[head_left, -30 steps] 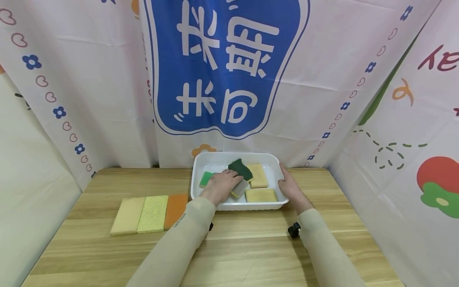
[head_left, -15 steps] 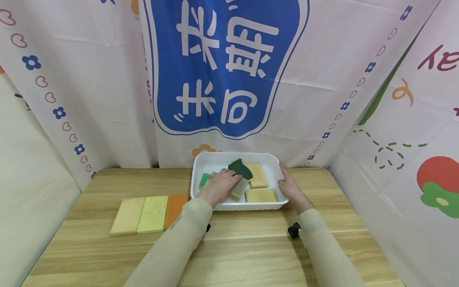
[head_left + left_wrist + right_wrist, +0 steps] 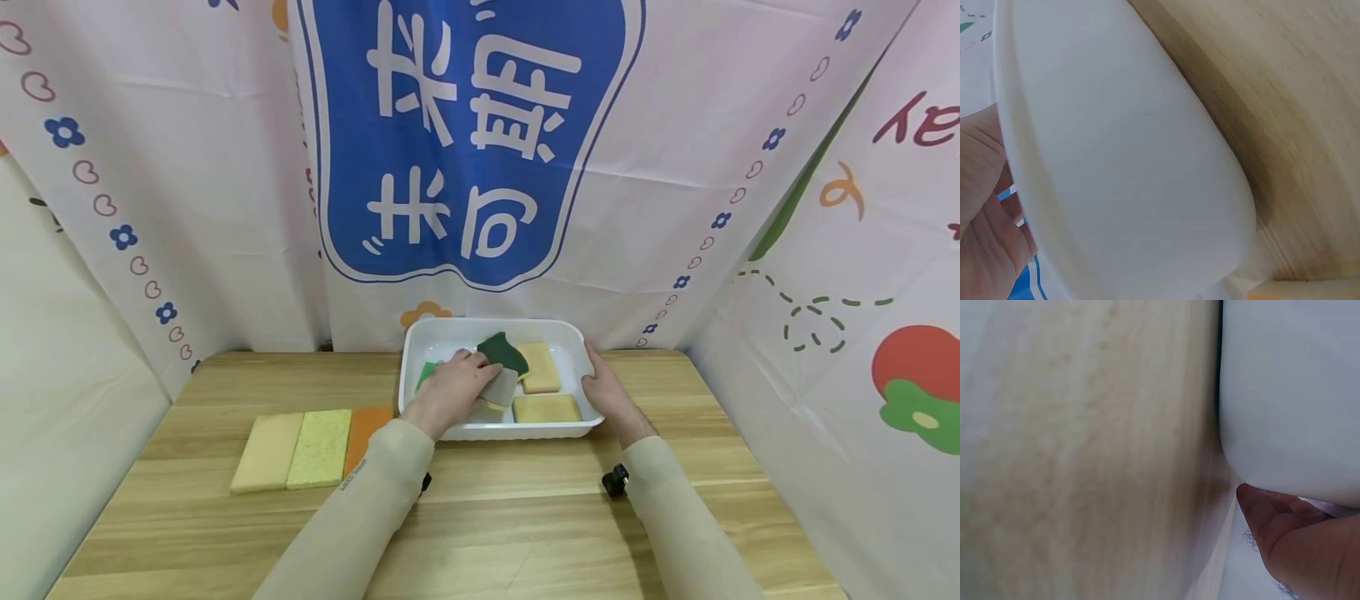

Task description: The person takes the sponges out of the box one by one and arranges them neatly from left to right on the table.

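Observation:
In the head view a white plastic tray (image 3: pixel 525 431) stands on the wooden table. My left hand (image 3: pixel 446 393) reaches over its front-left rim and pinches a grey-topped sponge (image 3: pixel 499 387), which is tilted. Just behind it lies a dark green scouring sponge (image 3: pixel 501 353), beside a pale yellow sponge (image 3: pixel 540 368). Another pale yellow sponge (image 3: pixel 546 408) lies at the tray's front right. A bright green sponge (image 3: pixel 425 372) is partly hidden behind my left hand. My right hand (image 3: pixel 606 393) grips the tray's right end, thumb at the rim; the right wrist view shows its fingers (image 3: pixel 1266 512) against the outer wall.
Left of the tray, three flat sponges lie side by side on the table: pale yellow (image 3: pixel 267 452), speckled yellow-green (image 3: pixel 321 447) and orange (image 3: pixel 365 433). The left sleeve covers part of the orange one. A printed curtain (image 3: pixel 360 304) hangs right behind the tray.
My left hand has shifted slightly left and toward the body, and the grey-topped sponge has tilted in it. More of the bright green sponge is covered. The right hand stays on the tray.

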Tool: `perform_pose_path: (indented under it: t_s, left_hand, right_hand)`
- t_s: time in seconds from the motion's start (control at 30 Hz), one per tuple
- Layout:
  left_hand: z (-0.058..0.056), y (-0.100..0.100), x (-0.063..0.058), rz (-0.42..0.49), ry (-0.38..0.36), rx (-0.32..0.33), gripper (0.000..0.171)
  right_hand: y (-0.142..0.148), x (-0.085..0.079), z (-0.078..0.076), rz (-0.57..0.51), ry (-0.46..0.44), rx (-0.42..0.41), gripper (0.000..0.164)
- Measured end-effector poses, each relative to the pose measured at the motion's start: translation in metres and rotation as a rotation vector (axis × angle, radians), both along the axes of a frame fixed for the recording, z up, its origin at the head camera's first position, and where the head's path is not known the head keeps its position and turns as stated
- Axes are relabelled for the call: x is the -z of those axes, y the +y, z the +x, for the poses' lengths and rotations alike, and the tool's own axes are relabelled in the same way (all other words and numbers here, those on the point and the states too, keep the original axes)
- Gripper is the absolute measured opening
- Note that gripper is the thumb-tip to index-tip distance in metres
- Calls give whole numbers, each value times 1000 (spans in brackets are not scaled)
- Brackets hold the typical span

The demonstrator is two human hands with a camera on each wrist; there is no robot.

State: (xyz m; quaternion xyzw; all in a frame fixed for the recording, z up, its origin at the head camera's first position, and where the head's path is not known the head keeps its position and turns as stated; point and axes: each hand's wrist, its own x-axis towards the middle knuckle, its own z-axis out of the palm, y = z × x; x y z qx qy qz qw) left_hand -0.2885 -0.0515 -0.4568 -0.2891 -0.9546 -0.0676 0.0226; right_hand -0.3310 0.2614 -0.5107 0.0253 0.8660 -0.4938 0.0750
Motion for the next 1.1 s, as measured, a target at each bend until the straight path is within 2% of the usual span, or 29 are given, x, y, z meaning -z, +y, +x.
perform_pose_path:
  t_s: [0.33, 0.57, 1.1]
  left_hand:
    - [10, -11, -9, 31, 44, -11, 63]
    - [20, -18, -19, 24, 72, -5, 64]
    - [45, -35, -30, -30, 179, 13, 65]
  right_hand:
    - [0, -1, 0, -3, -8, 5, 86]
    - [0, 0, -1, 0, -8, 2, 87]
    - [2, 2, -1, 6, -17, 11, 84]
